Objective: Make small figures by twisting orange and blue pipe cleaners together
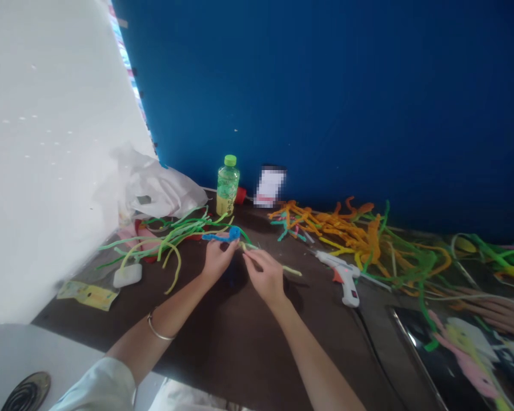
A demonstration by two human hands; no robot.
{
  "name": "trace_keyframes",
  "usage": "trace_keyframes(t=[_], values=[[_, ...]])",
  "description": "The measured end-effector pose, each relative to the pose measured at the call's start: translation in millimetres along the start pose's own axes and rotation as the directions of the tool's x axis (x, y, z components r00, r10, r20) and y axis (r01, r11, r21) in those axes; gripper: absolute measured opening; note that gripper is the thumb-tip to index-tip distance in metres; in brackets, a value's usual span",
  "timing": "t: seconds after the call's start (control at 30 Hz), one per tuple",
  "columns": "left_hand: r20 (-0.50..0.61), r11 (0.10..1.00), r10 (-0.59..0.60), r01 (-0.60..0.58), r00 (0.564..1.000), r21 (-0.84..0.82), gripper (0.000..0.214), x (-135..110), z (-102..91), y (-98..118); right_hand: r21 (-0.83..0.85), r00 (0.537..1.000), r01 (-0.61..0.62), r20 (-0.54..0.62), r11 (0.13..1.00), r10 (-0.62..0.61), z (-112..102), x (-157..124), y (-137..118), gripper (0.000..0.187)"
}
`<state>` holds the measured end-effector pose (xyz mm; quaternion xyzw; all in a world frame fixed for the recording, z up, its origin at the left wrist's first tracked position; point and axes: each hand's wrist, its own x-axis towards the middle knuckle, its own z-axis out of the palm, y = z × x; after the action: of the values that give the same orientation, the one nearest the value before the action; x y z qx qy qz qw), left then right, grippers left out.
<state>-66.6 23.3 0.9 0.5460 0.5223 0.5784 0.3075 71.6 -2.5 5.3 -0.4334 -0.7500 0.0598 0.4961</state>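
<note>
My left hand (217, 258) is closed in a pinch on a blue pipe cleaner (221, 234) that is bent into a small shape above the dark table (223, 337). A thin bangle circles that wrist. My right hand (264, 275) is closed beside it, pinching a pale yellow-green pipe cleaner (292, 270) whose end sticks out to the right. The two hands nearly touch at the fingertips.
Loose green pipe cleaners (171, 234) lie left of the hands, an orange and green heap (360, 231) to the right. A white glue gun (345, 277) lies right of my right hand. A green-capped bottle (227, 186) and a white plastic bag (158, 188) stand at the back.
</note>
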Motion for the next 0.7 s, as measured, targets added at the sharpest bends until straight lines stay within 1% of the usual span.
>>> trace_keyframes(t=[0.07, 0.1, 0.17, 0.23, 0.37, 0.47, 0.6, 0.7], values=[[0.019, 0.973, -0.159, 0.160, 0.987, -0.165, 0.020, 0, 2.3, -2, 0.042, 1.000, -0.018, 0.006, 0.999, 0.018, 2, 0, -2, 0.015], [0.048, 0.934, -0.246, 0.250, 0.968, -0.253, 0.023, -1, 3.5, -3, 0.063, 1.000, -0.029, 0.010, 0.998, 0.028, 2, 0, -2, 0.015], [0.120, 0.824, -0.389, 0.403, 0.913, -0.398, 0.028, -1, 5.1, -5, 0.107, 0.998, -0.053, 0.024, 0.993, 0.051, 3, 1, -1, 0.014], [0.198, 0.719, -0.454, 0.489, 0.869, -0.494, 0.029, -1, 5.2, -6, 0.145, 0.996, -0.081, 0.038, 0.986, 0.076, 3, 1, 1, 0.013], [0.346, 0.570, -0.443, 0.558, 0.827, -0.603, 0.025, 1, 2.0, 0, 0.185, 0.990, -0.140, 0.045, 0.973, 0.134, 2, 1, 8, 0.012], [0.440, 0.503, -0.432, 0.615, 0.787, -0.607, 0.023, 3, -0.4, 6, 0.186, 0.985, -0.168, 0.064, 0.968, 0.159, 1, 0, 14, 0.012], [0.497, 0.458, -0.438, 0.662, 0.749, -0.594, 0.021, 5, -1.3, 6, 0.190, 0.983, -0.178, 0.077, 0.966, 0.166, 1, -1, 18, 0.011], [0.542, 0.463, -0.427, 0.690, 0.724, -0.556, 0.022, 5, -1.6, 2, 0.201, 0.986, -0.140, 0.115, 0.970, 0.119, -2, 1, 18, 0.013]])
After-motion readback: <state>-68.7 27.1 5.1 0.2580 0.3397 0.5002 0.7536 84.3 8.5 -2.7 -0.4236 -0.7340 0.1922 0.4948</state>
